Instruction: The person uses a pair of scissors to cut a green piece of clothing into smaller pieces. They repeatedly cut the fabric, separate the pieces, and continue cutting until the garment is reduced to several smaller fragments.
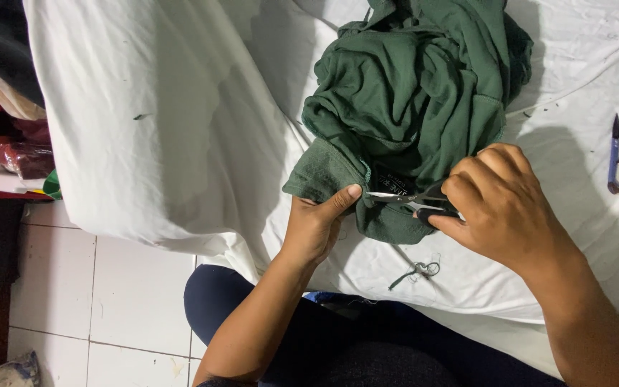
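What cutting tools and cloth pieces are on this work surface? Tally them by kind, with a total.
Scissors: 1, in the right hand, blades at the green garment's edge
Thread snips: 1, lying apart on the right
Green garment: 1, its edge pinched by the left hand
White sheet: 1, beneath everything
Loose green thread scrap: 1
Total: 5

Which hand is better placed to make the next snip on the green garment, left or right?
Right, most likely. The right hand holds the scissors, blades pointing at the fold of the green garment. The left hand pinches the cloth edge by the blade tips, so it is busy holding the fabric.
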